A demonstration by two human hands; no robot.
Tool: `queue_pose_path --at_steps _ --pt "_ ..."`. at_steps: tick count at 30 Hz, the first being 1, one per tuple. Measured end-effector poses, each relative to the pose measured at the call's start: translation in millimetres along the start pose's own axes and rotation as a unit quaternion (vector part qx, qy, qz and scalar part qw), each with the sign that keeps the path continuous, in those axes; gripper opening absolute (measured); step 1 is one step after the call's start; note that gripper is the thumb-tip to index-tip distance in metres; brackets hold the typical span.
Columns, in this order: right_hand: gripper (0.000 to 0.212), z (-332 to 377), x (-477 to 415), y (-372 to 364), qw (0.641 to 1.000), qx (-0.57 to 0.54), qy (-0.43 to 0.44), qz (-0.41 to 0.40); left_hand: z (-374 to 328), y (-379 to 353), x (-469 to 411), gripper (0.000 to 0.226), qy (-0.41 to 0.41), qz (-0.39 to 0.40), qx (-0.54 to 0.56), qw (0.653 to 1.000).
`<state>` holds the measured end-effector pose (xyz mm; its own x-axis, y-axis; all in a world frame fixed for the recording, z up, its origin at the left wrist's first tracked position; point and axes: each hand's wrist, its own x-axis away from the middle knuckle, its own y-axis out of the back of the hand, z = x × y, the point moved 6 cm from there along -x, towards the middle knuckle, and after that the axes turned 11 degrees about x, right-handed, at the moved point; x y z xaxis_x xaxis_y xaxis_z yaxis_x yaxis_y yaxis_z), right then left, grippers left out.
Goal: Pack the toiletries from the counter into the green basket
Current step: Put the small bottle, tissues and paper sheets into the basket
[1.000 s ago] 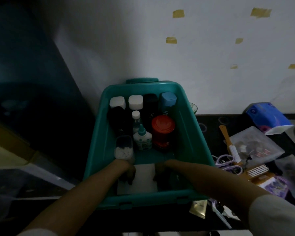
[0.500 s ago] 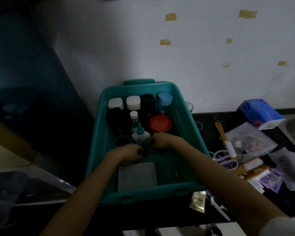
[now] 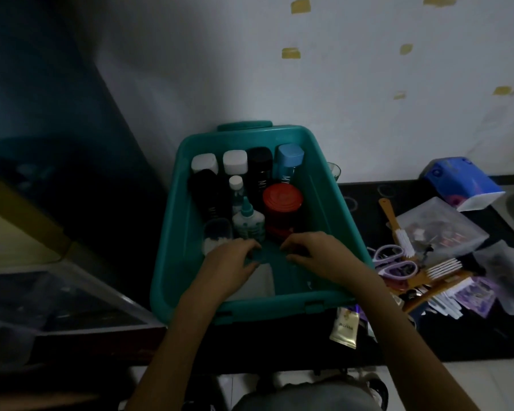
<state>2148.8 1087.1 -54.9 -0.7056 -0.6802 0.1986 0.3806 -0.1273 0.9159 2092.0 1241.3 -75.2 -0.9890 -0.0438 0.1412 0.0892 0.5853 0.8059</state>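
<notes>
your left hand (image 3: pixel 230 266) and right hand (image 3: pixel 319 256) sit low inside the green basket (image 3: pixel 169 250), fingers curled; too dark to tell if they hold anything. bottles (image 3: pixel 260 170) stand upright just beyond; scissors (image 3: pixel 393 262) lie on the counter (image 3: pixel 472 336) to your right.

Basket (image 3: pixel 172 232): smooth green plastic, faint sheen. Jar lid (image 3: pixel 282 197): red plastic, slight gloss. Bottle cap (image 3: pixel 290 157): matt blue plastic. Brush (image 3: pixel 387 207): bare wood handle. Bag (image 3: pixel 445 229): frosted, translucent plastic. Scissors (image 3: pixel 377 258): smooth lilac plastic handles. Sachet (image 3: pixel 344 329): glossy foil. Counter (image 3: pixel 472 336): dark, polished finish. Wall (image 3: pixel 339 84): matt paint.
</notes>
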Motion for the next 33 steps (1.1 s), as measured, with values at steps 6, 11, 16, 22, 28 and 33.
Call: queue_pose_path --at_steps 6,11,16,22,28,33 --pt "0.028 -6 -2 -3 0.999 0.031 -0.008 0.005 8 -5 1 0.04 0.027 0.029 0.013 0.999" --pt "0.028 -6 -5 -5 0.999 0.029 -0.013 0.015 6 -8 1 0.04 0.043 0.048 -0.01 0.998" --pt "0.026 0 2 6 0.999 0.002 -0.011 -0.035 -22 -7 -1 0.04 0.021 -0.046 -0.053 0.997" --pt "0.025 2 21 25 0.989 -0.03 0.011 -0.145 -64 -15 -2 0.046 0.016 -0.133 0.084 0.987" --pt "0.019 -32 67 40 0.969 -0.172 0.076 -0.163 -94 -20 -8 0.042 -0.005 -0.171 0.102 0.98" --pt "0.016 -107 94 62 0.9 -0.389 -0.032 -0.194 -127 -25 -14 0.041 -0.047 -0.225 0.129 0.965"
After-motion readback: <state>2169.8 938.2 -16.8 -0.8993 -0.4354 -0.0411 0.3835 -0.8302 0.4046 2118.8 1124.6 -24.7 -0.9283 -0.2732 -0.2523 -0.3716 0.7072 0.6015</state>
